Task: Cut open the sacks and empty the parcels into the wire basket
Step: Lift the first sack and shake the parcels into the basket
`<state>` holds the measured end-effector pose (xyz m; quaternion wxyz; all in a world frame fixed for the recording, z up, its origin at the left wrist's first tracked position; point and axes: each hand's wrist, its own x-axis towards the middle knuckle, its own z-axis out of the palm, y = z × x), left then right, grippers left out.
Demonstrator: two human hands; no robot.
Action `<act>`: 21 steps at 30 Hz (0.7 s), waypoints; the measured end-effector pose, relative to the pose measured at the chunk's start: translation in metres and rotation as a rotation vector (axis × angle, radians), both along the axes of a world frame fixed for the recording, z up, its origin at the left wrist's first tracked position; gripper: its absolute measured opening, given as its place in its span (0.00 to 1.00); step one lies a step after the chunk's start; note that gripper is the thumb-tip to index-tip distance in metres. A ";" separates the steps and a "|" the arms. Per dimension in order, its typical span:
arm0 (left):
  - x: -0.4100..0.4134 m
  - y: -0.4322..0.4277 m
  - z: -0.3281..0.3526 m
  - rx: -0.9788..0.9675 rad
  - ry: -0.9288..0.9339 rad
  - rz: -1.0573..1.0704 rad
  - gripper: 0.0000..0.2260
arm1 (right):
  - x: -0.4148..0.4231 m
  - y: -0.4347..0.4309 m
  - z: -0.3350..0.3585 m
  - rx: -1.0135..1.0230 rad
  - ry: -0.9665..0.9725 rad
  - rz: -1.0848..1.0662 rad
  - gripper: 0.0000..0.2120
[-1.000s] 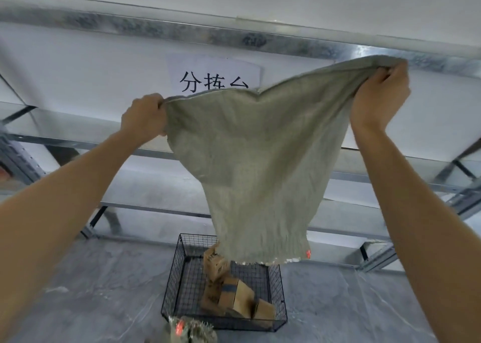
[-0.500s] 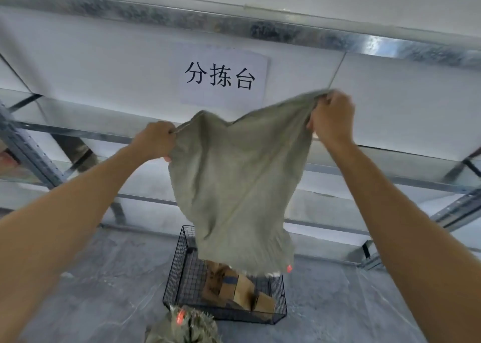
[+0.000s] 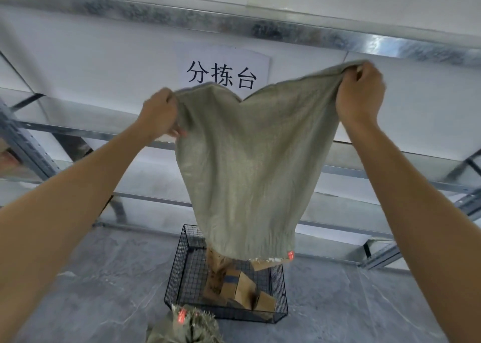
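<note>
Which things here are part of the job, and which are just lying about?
Part of the job: sack, gripped by left hand and right hand; wire basket; parcels; second sack by the basket.
Just there: paper sign; metal shelves; floor.

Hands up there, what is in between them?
In the head view, a grey sack stretches between the left hand and the right hand, each gripping a corner of it.

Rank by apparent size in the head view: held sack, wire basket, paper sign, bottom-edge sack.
1. held sack
2. wire basket
3. paper sign and bottom-edge sack: look alike, and the frame crops the sack, so unranked.
</note>
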<state>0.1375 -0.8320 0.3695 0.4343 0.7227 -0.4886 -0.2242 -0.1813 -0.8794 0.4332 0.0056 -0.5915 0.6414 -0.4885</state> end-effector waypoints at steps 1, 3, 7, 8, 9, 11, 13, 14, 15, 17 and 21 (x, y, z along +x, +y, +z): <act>-0.001 -0.003 0.012 -0.092 0.011 0.031 0.09 | -0.003 -0.002 0.014 -0.042 -0.005 -0.038 0.08; -0.007 -0.004 0.036 -0.310 0.035 0.105 0.11 | -0.007 -0.005 0.035 -0.199 -0.103 -0.091 0.09; -0.040 0.017 0.029 -0.024 -0.218 -0.082 0.12 | 0.008 -0.005 -0.033 -0.076 0.126 0.006 0.16; -0.045 0.024 0.013 0.152 -0.266 -0.139 0.13 | 0.015 -0.002 -0.074 0.295 0.397 0.185 0.15; -0.047 0.031 -0.001 0.253 -0.240 -0.185 0.13 | 0.016 0.001 -0.099 0.551 0.521 0.314 0.14; -0.036 0.025 -0.008 0.193 -0.129 -0.136 0.10 | 0.015 -0.001 -0.094 0.482 0.256 0.312 0.13; -0.018 0.006 0.005 -0.003 -0.118 -0.003 0.10 | 0.012 -0.013 -0.051 0.166 -0.157 0.143 0.13; -0.014 0.002 0.019 -0.080 -0.115 0.022 0.10 | 0.012 -0.016 -0.029 0.036 -0.234 0.121 0.14; -0.013 -0.002 0.033 -0.131 -0.111 0.030 0.10 | 0.013 -0.017 -0.006 -0.034 -0.278 0.148 0.15; -0.011 -0.007 0.044 -0.162 -0.125 -0.010 0.10 | 0.021 -0.016 0.004 -0.051 -0.253 0.223 0.16; -0.009 -0.002 0.026 -0.093 -0.136 -0.020 0.09 | 0.024 -0.011 -0.017 0.085 -0.255 0.290 0.12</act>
